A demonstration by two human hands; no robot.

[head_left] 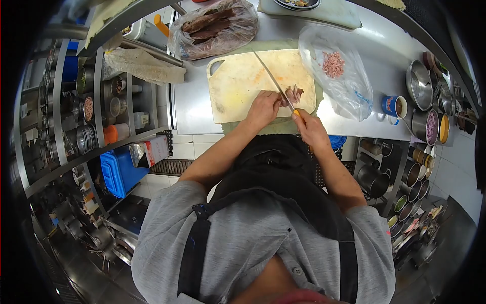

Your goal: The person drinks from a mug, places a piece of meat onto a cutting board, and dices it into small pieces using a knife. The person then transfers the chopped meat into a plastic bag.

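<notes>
My right hand (pixel 312 133) is wrapped around the yellow handle of a kitchen knife (pixel 273 79). Its long blade slants away to the upper left over a worn cream cutting board (pixel 233 91). Left of the blade, my left hand (pixel 262 108) has its fingers curled down on a piece of meat, mostly hidden beneath the fingertips. Thin slices of reddish-brown meat (pixel 294 94) lie on the board just right of the blade. A green cloth (pixel 238 127) shows under the board's edges.
Behind the board sits a clear plastic bag (pixel 212 30) of dark meat strips. To the right, another plastic bag (pixel 349 93) bears diced pink meat (pixel 333 65). A blue cup (pixel 392 106) and metal bowls (pixel 419 83) stand at the right end. Shelves (pixel 96 147) line the left.
</notes>
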